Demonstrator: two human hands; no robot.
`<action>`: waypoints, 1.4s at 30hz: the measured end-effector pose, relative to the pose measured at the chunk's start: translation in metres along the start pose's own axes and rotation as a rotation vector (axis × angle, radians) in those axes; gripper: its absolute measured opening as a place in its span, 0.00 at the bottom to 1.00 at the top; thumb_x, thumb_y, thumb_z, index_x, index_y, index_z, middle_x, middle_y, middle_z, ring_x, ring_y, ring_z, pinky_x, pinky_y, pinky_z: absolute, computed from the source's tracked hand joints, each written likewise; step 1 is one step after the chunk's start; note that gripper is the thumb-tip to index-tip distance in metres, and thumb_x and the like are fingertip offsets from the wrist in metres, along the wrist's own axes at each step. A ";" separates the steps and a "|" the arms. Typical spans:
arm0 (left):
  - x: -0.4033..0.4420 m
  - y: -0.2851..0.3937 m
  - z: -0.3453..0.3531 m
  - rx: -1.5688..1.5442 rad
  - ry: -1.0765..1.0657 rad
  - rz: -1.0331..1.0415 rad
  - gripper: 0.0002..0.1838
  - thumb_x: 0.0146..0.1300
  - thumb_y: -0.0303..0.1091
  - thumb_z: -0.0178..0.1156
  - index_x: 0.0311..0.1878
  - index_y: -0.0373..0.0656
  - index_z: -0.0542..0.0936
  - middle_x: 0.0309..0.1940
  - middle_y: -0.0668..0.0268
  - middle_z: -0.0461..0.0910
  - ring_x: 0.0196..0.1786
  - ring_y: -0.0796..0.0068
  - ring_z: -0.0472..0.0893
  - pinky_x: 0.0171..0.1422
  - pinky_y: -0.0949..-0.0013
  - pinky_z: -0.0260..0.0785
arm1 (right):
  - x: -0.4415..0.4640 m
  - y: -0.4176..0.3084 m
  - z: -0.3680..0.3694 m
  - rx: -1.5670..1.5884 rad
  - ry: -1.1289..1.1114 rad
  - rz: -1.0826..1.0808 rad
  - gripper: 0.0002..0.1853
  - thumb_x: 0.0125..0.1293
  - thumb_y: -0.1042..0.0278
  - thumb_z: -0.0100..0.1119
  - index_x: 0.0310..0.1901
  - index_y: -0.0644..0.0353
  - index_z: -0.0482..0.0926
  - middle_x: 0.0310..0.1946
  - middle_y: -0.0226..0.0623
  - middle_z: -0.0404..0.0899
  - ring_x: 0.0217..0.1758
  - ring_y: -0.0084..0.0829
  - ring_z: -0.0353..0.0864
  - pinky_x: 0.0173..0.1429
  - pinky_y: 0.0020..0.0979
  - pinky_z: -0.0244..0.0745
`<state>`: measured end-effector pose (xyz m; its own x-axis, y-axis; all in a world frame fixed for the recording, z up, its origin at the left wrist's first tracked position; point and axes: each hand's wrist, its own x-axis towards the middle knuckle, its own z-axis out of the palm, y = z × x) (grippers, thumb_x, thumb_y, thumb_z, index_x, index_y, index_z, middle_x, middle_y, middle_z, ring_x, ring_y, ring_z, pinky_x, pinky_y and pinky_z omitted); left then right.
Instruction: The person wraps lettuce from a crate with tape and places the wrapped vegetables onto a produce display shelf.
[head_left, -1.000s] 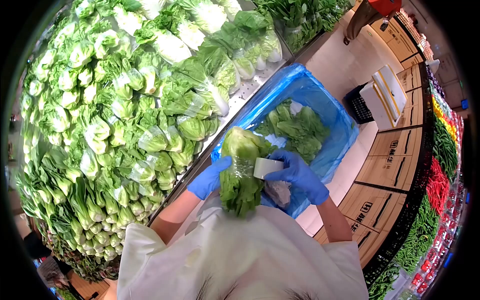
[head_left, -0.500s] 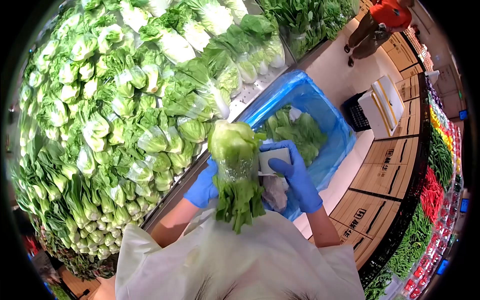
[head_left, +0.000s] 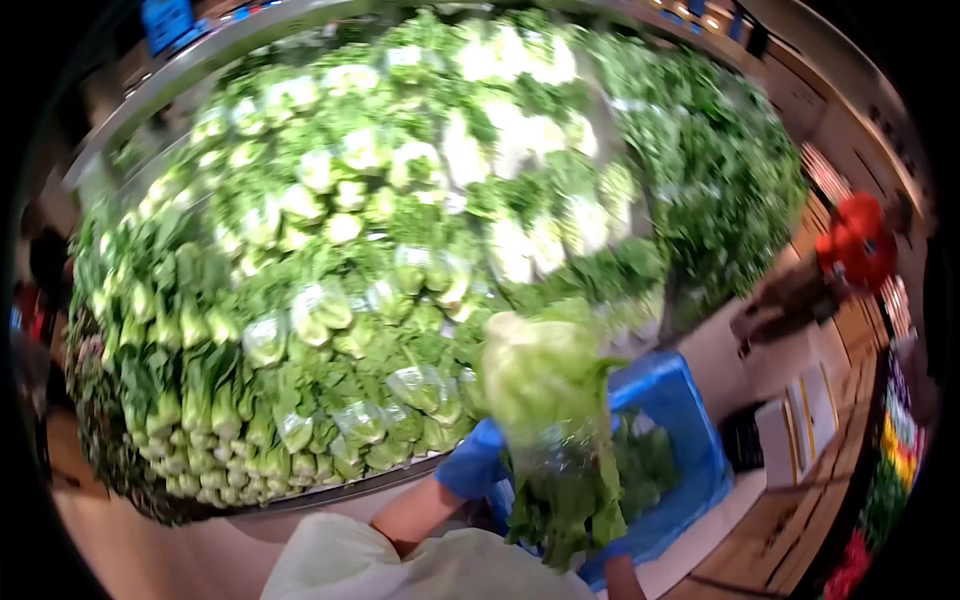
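Note:
A head of green lettuce (head_left: 548, 385) with a clear plastic band round its middle is held up in front of me, its pale base at the top and its leaves hanging down. My left hand (head_left: 472, 460), in a blue glove, grips it from the left side, with the fingertips hidden behind it. Only a bit of my blue-gloved right hand (head_left: 617, 547) shows, low beside the hanging leaves. Its fingers are out of sight, and whatever it may hold is hidden. Behind the lettuce stands a blue-lined bin (head_left: 700, 470) with loose green leaves (head_left: 645, 465) inside.
A sloping display of packed lettuces (head_left: 330, 310) fills the left and middle, with pale cabbages (head_left: 510, 245) and dark leafy greens (head_left: 690, 160) to its right. A white box (head_left: 795, 430) stands beyond the bin. A person in a red top (head_left: 858, 245) is at the far right.
My view has swung left toward the display and is blurred. The lettuce now appears farther right, raised above the bin's near side. The grey block in my right hand is no longer visible.

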<state>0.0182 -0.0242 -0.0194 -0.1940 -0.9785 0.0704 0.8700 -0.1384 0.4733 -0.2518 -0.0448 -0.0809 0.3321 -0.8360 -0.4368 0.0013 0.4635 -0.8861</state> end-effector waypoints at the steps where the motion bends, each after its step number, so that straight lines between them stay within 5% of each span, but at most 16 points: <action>1: -0.008 0.025 0.025 -0.026 0.050 -0.002 0.24 0.68 0.40 0.46 0.63 0.37 0.62 0.57 0.58 0.69 0.57 0.67 0.72 0.60 0.64 0.67 | -0.009 -0.040 0.013 0.197 -0.019 -0.005 0.23 0.55 0.63 0.57 0.50 0.64 0.68 0.44 0.46 0.73 0.45 0.36 0.76 0.48 0.34 0.74; 3: -0.024 0.045 0.058 0.517 0.050 0.124 0.24 0.69 0.43 0.45 0.63 0.38 0.62 0.57 0.59 0.70 0.55 0.68 0.74 0.59 0.67 0.68 | -0.016 -0.104 0.030 0.640 -0.018 -0.089 0.24 0.54 0.56 0.55 0.48 0.63 0.68 0.44 0.49 0.73 0.46 0.39 0.75 0.45 0.37 0.75; 4: -0.028 0.045 0.056 0.526 0.065 0.149 0.24 0.69 0.43 0.45 0.63 0.38 0.62 0.57 0.59 0.70 0.55 0.68 0.74 0.59 0.67 0.68 | -0.005 -0.126 0.020 0.867 -0.685 -0.100 0.26 0.60 0.52 0.53 0.56 0.59 0.65 0.46 0.44 0.72 0.48 0.42 0.71 0.48 0.42 0.74; 8: -0.051 0.022 0.048 -0.065 0.211 -0.118 0.31 0.66 0.52 0.46 0.64 0.39 0.61 0.58 0.59 0.69 0.57 0.67 0.72 0.61 0.63 0.66 | -0.002 -0.151 0.066 0.371 -0.739 -0.200 0.33 0.52 0.40 0.58 0.50 0.59 0.64 0.40 0.47 0.68 0.32 0.39 0.70 0.30 0.36 0.71; 11: -0.073 0.002 0.010 -0.155 0.264 -0.223 0.34 0.64 0.57 0.46 0.65 0.42 0.58 0.60 0.59 0.66 0.59 0.65 0.70 0.64 0.60 0.62 | 0.030 -0.121 0.112 0.964 -1.048 0.129 0.36 0.50 0.36 0.55 0.46 0.64 0.65 0.36 0.46 0.71 0.36 0.40 0.75 0.31 0.41 0.74; 15: -0.092 0.033 0.012 -0.223 0.354 -0.030 0.35 0.63 0.57 0.47 0.66 0.44 0.59 0.60 0.60 0.66 0.60 0.64 0.69 0.67 0.59 0.59 | 0.062 -0.069 0.128 1.127 -0.738 0.409 0.33 0.54 0.46 0.51 0.53 0.67 0.67 0.49 0.50 0.71 0.53 0.47 0.72 0.53 0.44 0.73; 16: -0.102 0.062 0.035 -0.150 0.364 0.024 0.34 0.61 0.52 0.54 0.65 0.44 0.59 0.60 0.60 0.67 0.59 0.65 0.69 0.67 0.60 0.58 | 0.061 -0.066 0.140 0.758 -0.567 0.305 0.32 0.54 0.48 0.52 0.54 0.68 0.67 0.51 0.51 0.71 0.53 0.48 0.72 0.55 0.45 0.72; 17: -0.109 0.087 0.019 0.686 0.327 0.201 0.30 0.61 0.45 0.56 0.63 0.44 0.61 0.57 0.63 0.69 0.59 0.66 0.69 0.66 0.61 0.59 | 0.063 -0.062 0.147 0.577 -0.492 0.241 0.32 0.55 0.49 0.52 0.54 0.68 0.67 0.51 0.52 0.70 0.53 0.48 0.72 0.56 0.45 0.71; 19: -0.110 0.137 0.022 1.020 0.470 0.409 0.33 0.53 0.37 0.65 0.61 0.44 0.62 0.52 0.65 0.71 0.56 0.68 0.69 0.62 0.64 0.61 | 0.071 -0.049 0.154 0.571 -0.599 0.355 0.31 0.56 0.52 0.53 0.54 0.69 0.66 0.53 0.55 0.69 0.54 0.50 0.72 0.58 0.45 0.70; 20: -0.108 0.165 0.039 0.501 0.641 0.443 0.39 0.45 0.36 0.72 0.60 0.44 0.62 0.50 0.65 0.71 0.53 0.69 0.70 0.61 0.64 0.62 | 0.077 -0.041 0.156 0.751 -0.781 0.520 0.30 0.56 0.54 0.53 0.54 0.70 0.66 0.53 0.56 0.68 0.54 0.51 0.72 0.59 0.45 0.69; 21: -0.110 0.195 -0.003 0.961 0.638 0.632 0.47 0.33 0.36 0.78 0.59 0.45 0.62 0.50 0.64 0.70 0.51 0.71 0.70 0.58 0.65 0.64 | 0.084 -0.034 0.158 0.752 -0.795 0.518 0.30 0.56 0.54 0.53 0.54 0.70 0.66 0.53 0.56 0.68 0.54 0.51 0.72 0.59 0.45 0.69; 25: -0.120 0.350 0.017 2.761 0.465 1.038 0.40 0.40 0.41 0.70 0.60 0.53 0.64 0.55 0.69 0.67 0.56 0.71 0.69 0.64 0.59 0.58 | 0.098 -0.020 0.172 0.684 -0.674 0.558 0.30 0.53 0.53 0.55 0.52 0.69 0.69 0.53 0.58 0.69 0.53 0.55 0.70 0.57 0.46 0.70; 29: -0.116 0.459 -0.005 3.745 -0.064 0.964 0.38 0.47 0.29 0.59 0.63 0.69 0.61 0.61 0.73 0.62 0.62 0.68 0.63 0.69 0.55 0.53 | 0.102 -0.017 0.192 0.622 -0.625 0.565 0.28 0.55 0.55 0.56 0.51 0.71 0.68 0.51 0.57 0.70 0.54 0.54 0.71 0.59 0.46 0.68; 36: -0.070 0.536 -0.067 3.703 -0.233 0.962 0.35 0.49 0.29 0.55 0.62 0.67 0.63 0.46 0.72 0.68 0.53 0.72 0.70 0.66 0.58 0.57 | 0.105 -0.026 0.207 0.564 -0.565 0.568 0.28 0.54 0.55 0.57 0.50 0.71 0.69 0.51 0.55 0.71 0.52 0.51 0.73 0.58 0.43 0.70; 40: -0.063 0.573 -0.115 3.600 -0.275 0.478 0.38 0.50 0.29 0.57 0.66 0.66 0.59 0.62 0.68 0.64 0.60 0.66 0.67 0.67 0.59 0.57 | 0.108 -0.040 0.200 0.495 -0.451 0.530 0.29 0.54 0.54 0.57 0.51 0.70 0.69 0.51 0.54 0.71 0.50 0.49 0.74 0.53 0.40 0.75; 42: -0.069 0.569 -0.095 3.332 0.011 0.151 0.44 0.44 0.38 0.65 0.67 0.64 0.57 0.62 0.65 0.63 0.63 0.64 0.65 0.68 0.58 0.54 | 0.112 -0.047 0.194 0.523 -0.459 0.521 0.29 0.55 0.54 0.57 0.51 0.70 0.69 0.50 0.54 0.71 0.49 0.49 0.75 0.50 0.39 0.77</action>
<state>0.5697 -0.0498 0.1614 -0.2363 -0.9603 0.1484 -0.7697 0.0918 -0.6318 -0.0317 -0.1027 -0.0581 0.7586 -0.3308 -0.5613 0.1388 0.9238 -0.3568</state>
